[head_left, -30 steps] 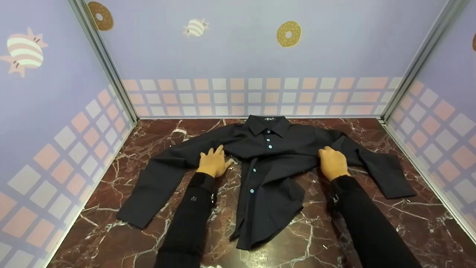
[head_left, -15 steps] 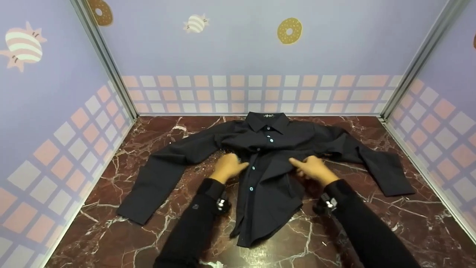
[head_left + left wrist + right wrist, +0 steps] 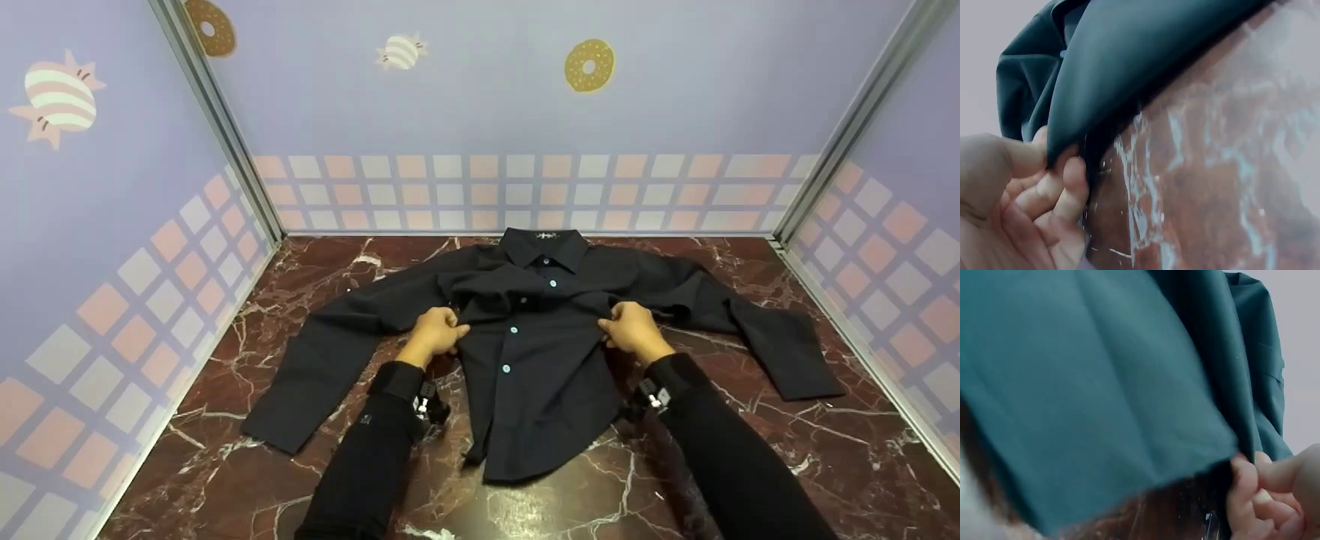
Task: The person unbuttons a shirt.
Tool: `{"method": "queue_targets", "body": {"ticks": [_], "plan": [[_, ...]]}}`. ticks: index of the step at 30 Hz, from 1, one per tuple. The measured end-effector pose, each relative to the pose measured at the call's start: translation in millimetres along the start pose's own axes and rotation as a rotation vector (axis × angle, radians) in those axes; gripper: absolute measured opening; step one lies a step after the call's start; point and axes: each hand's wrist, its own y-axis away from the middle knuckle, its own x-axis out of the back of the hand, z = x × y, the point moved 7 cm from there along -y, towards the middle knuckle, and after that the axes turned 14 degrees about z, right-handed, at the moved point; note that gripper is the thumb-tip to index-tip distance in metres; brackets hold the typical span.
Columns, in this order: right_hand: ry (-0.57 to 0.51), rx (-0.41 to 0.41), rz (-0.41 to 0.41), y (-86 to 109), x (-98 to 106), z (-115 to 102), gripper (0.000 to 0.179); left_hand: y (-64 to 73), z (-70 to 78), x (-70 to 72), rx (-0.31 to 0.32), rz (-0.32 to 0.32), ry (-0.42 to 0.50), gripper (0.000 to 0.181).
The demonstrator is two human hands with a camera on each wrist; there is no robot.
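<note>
A black button-up shirt (image 3: 551, 360) lies front side up, collar at the far edge and both sleeves spread outward. My left hand (image 3: 437, 331) pinches the left side edge of its body; in the left wrist view the thumb and curled fingers (image 3: 1075, 174) hold a fold of the cloth. On the opposite side edge, my right hand (image 3: 630, 328) pinches the cloth between thumb and fingers, as the right wrist view shows with the hand (image 3: 1269, 489) at the lower right. Between the hands the cloth bunches in folds below the chest, and the lower body hangs toward me.
The shirt lies on a dark red marbled tabletop (image 3: 360, 480). Lilac walls with pink and white checks (image 3: 517, 193) enclose it at the back and both sides, with metal posts (image 3: 814, 180) in the corners.
Both hands have moved inward from the sleeves to the body's side edges and taken hold there. The folded-over right side of the lower body has been spread out wider.
</note>
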Motion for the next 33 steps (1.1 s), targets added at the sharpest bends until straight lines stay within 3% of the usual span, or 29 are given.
{"method": "queue_targets", "body": {"ticks": [3,5,8,11,14,19,24,26,30,33], "plan": [[0.050,0.046,0.029,-1.0,-3,-1,0.022,4.8,2.4,-7.7,0.032,-0.139,0.180,0.030],[0.013,0.042,0.028,-0.5,-5,-1,0.026,9.4,6.7,-14.5,0.052,-0.233,0.332,0.024],[-0.144,-0.061,-0.042,1.9,-6,7,0.034,15.0,4.1,-21.0,0.178,-0.312,0.559,0.025],[-0.296,-0.178,-0.189,6.1,-6,19,0.036,20.1,-4.6,-23.9,0.310,-0.328,0.665,0.031],[-0.357,-0.206,-0.363,13.1,-10,22,0.031,26.0,-5.4,-30.5,0.344,-0.342,0.640,0.040],[-0.404,-0.137,-0.487,26.3,-29,3,0.019,35.7,17.7,-51.1,0.233,-0.336,0.478,0.035],[-0.341,0.014,-0.404,35.1,-49,-22,0.027,40.4,43.1,-62.4,0.043,-0.210,0.275,0.030],[-0.291,0.059,-0.349,35.9,-52,-27,0.029,40.1,46.2,-61.2,-0.006,-0.151,0.246,0.029],[-0.261,0.046,-0.278,33.4,-43,-21,0.026,34.9,39.3,-51.9,-0.016,-0.092,0.272,0.022],[-0.241,0.042,-0.220,26.9,-28,-14,0.022,29.9,30.8,-43.1,0.043,-0.114,0.366,0.017]]}}
